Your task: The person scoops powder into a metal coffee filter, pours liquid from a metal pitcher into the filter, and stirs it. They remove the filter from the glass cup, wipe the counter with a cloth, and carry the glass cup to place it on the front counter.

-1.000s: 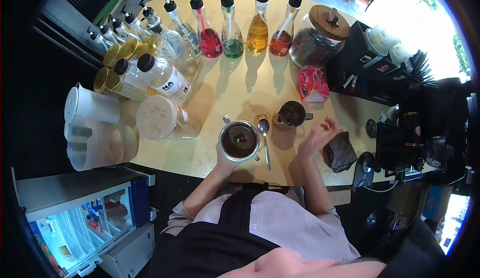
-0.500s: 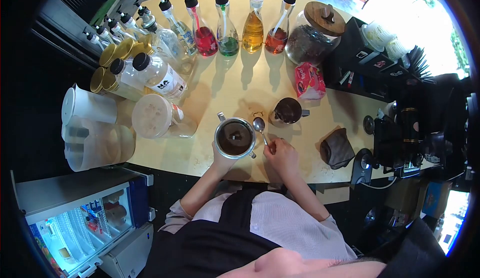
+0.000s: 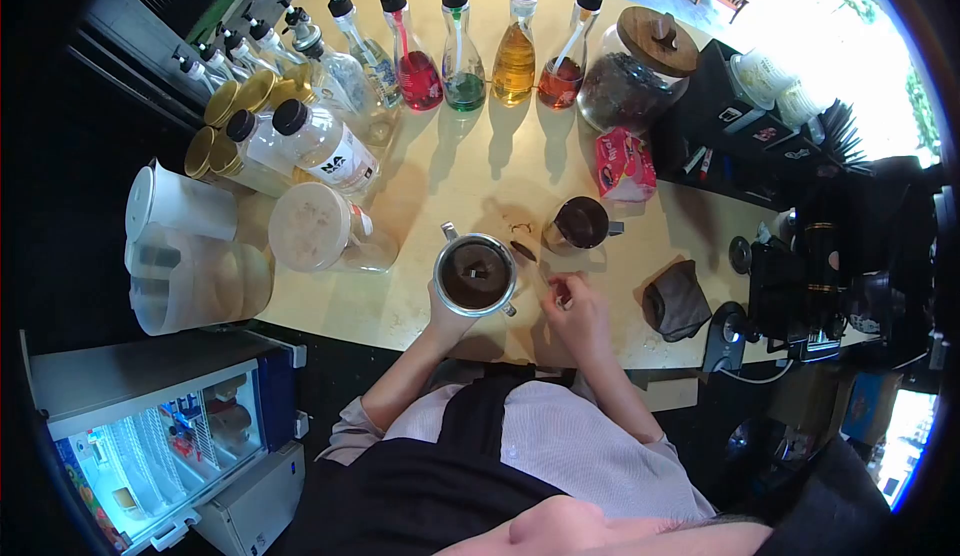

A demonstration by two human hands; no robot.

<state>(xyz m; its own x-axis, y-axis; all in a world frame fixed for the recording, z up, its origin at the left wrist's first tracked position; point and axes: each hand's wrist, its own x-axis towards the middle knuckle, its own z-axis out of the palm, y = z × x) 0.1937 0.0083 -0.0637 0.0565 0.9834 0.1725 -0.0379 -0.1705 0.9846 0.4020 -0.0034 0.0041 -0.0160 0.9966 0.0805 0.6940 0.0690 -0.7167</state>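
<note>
My left hand [image 3: 449, 313] is wrapped round the near left side of a metal cup [image 3: 440, 274]. Dark liquid [image 3: 476, 274] sits in the cup, and two small metal tabs stick out from its rim. Just right of it, my right hand [image 3: 578, 314] pinches the handle of a teaspoon [image 3: 523, 251]. The spoon's bowl looks dark and tilted, apart from the cup, close above the table. A metal pitcher [image 3: 580, 224] with a dark inside stands beyond my right hand, its handle pointing right.
Syrup bottles with pumps [image 3: 464, 66] line the table's far edge. Clear bottles and jars [image 3: 312, 226] crowd the left, beside plastic pitchers [image 3: 180, 291]. A lidded glass jar [image 3: 640, 71], a pink packet [image 3: 626, 166] and a dark folded cloth [image 3: 677, 299] are on the right, near black equipment [image 3: 820, 256].
My right hand has turned and shifted slightly right, tipping the spoon so its bowl shows dark instead of shiny. My left hand stays on the metal cup. The whole view has shifted slightly.
</note>
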